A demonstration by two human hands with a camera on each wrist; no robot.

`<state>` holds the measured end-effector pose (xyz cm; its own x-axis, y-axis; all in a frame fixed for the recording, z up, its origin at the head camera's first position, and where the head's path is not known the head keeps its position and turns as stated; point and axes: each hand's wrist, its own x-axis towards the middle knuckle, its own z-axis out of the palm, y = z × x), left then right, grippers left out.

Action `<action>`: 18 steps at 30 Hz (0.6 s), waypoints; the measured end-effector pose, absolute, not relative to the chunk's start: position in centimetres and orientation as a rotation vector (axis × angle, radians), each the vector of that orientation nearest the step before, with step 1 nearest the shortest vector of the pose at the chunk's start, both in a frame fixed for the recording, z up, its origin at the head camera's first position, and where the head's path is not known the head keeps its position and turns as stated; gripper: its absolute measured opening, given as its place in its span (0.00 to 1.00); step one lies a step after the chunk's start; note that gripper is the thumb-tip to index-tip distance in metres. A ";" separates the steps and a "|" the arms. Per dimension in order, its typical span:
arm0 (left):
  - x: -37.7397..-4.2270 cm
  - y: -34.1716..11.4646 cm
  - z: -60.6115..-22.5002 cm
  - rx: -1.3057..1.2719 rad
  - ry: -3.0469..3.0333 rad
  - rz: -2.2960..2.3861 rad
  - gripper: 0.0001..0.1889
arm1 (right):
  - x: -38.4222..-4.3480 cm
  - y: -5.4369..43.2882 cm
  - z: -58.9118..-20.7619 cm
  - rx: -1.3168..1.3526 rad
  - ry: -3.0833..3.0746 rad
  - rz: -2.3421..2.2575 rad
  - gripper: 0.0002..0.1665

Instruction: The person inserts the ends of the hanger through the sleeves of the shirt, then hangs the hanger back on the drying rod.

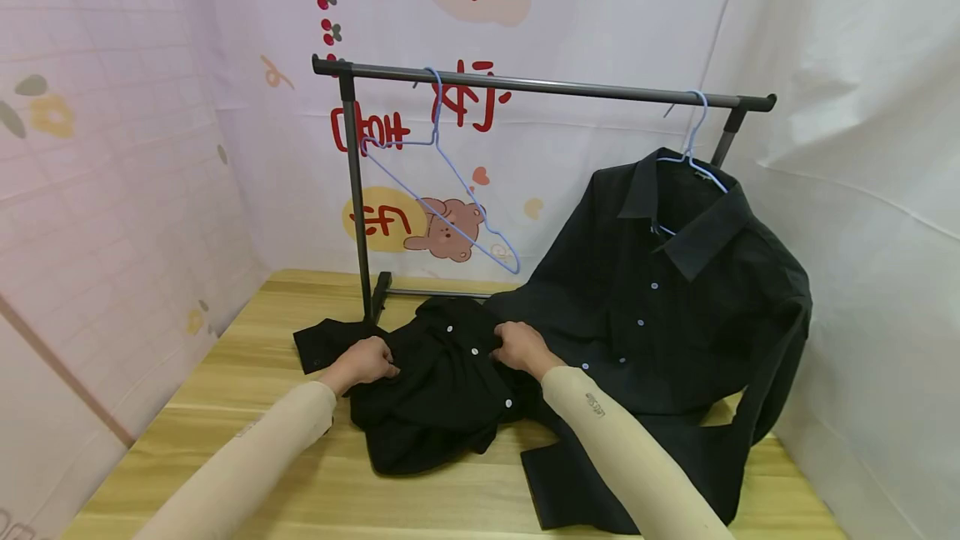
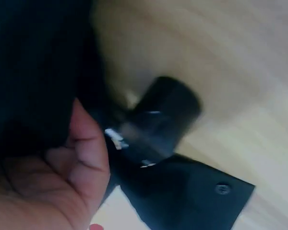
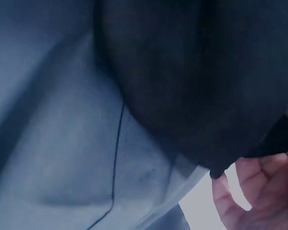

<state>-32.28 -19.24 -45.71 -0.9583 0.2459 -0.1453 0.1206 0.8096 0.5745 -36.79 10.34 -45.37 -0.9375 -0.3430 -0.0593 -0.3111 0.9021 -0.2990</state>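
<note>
Your left hand (image 1: 367,359) and right hand (image 1: 522,347) are both pinching the crumpled black button-front fabric shirt (image 1: 431,394) below the slim blue triangular hanger (image 1: 436,133), the right lying nearer it.

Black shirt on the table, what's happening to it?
A person is holding the crumpled black shirt in both hands on the wooden table. The left hand grips one side and the right hand pinches the other. A bare blue hanger hangs from the rail behind it. Another black shirt is already on a second hanger.
</note>
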 end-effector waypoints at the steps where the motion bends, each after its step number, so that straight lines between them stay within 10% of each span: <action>1: -32.3 -19.1 -45.5 0.312 2.798 0.859 0.27 | -36.6 10.3 -45.3 -0.547 2.977 -0.422 0.10; 7: -33.7 -18.8 -43.5 0.226 2.984 0.806 0.07 | -36.6 11.1 -44.0 -0.481 3.083 -0.751 0.08; 18: -36.7 -17.3 -41.3 0.276 3.212 1.271 0.16 | -34.4 15.2 -43.8 -0.203 3.340 -1.479 0.09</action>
